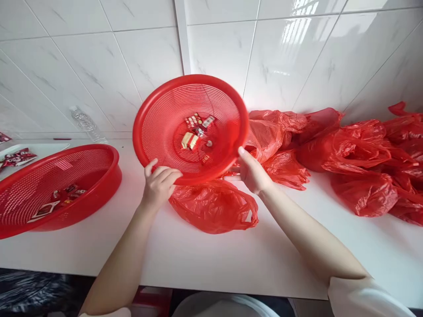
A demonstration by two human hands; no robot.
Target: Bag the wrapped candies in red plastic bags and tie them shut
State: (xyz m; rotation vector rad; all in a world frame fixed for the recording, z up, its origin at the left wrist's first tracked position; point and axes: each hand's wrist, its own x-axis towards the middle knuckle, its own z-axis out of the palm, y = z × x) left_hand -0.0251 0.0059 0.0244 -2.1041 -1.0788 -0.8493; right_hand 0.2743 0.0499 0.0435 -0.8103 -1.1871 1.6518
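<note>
Both my hands grip the rim of a round red plastic colander, which is tilted toward me above the table. My left hand has its fingers closed over the lower left rim. At the lower right, my right hand holds the rim with the thumb on the edge and fingers beneath. A few small wrapped sweets lie in the bottom of the colander; their kinds are too small to tell. Just below it, a red plastic bag rests on the table, partly hidden by the colander.
Another red colander with wrapped items stands at the left, near a white tray of packets. A clear plastic bottle lies against the tiled wall. Several full red bags line the right side of the white table.
</note>
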